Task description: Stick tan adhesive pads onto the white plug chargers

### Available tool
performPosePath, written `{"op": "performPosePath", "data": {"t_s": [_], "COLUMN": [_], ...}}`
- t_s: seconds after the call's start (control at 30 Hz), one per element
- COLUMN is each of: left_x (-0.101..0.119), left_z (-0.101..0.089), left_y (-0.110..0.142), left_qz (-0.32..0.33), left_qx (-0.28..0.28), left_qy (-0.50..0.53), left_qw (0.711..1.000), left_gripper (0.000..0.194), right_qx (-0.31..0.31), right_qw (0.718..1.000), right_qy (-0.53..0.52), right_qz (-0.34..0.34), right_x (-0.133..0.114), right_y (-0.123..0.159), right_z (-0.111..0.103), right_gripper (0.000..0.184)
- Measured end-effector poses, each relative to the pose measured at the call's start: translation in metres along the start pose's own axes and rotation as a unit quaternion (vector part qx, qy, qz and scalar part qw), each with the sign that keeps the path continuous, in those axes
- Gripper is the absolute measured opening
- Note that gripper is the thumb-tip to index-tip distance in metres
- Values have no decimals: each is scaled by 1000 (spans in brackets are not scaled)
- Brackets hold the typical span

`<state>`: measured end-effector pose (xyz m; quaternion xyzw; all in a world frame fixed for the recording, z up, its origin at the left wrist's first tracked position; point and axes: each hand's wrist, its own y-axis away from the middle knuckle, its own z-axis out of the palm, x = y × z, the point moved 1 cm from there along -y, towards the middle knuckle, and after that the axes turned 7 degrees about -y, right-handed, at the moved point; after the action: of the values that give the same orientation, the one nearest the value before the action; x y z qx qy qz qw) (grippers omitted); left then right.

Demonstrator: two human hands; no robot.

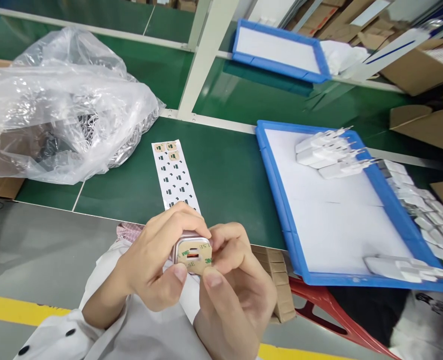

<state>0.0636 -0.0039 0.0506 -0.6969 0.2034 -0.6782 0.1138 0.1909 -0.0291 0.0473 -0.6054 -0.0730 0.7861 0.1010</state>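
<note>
My left hand (161, 255) grips a white USB charger (175, 253) from its left side, fingers over the top and thumb at the lower front. On the charger's end face lies a tan adhesive sticker (200, 256) with green 3M print, its cut-outs around an orange USB port and a smaller slot. My right hand (236, 285) pinches the charger's right edge, thumb at the lower corner and curled fingers at the side. Just beyond the hands, a white sticker sheet (176, 175) lies on the green table, with three tan stickers left at its top end.
To the right, a blue-rimmed tray (281, 220) holds several white plug chargers (330, 152). More white pieces (424, 205) lie beyond it. A clear plastic bag (93, 105) of metallic parts sits at left. Another blue tray (281, 50) and cardboard boxes stand behind. A red stool (330, 315) is below.
</note>
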Motion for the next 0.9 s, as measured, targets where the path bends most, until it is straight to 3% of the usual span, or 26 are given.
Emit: {"op": "performPosePath", "data": {"t_s": [0.47,0.9], "left_x": [-7,-9], "left_z": [2,3], "left_y": [0,0], "left_qz": [34,65], "left_qx": [3,18], "left_qy": [-11,-58], "left_qw": [999,996], "left_gripper": [33,32], "right_qx": [-8,1], "right_qw": [998,966], "right_qy": [48,212], "right_qz": [-36,-149], "right_x": [-5,-19], "right_y": [0,-10], "right_z": [4,8], "right_gripper": [20,23]}}
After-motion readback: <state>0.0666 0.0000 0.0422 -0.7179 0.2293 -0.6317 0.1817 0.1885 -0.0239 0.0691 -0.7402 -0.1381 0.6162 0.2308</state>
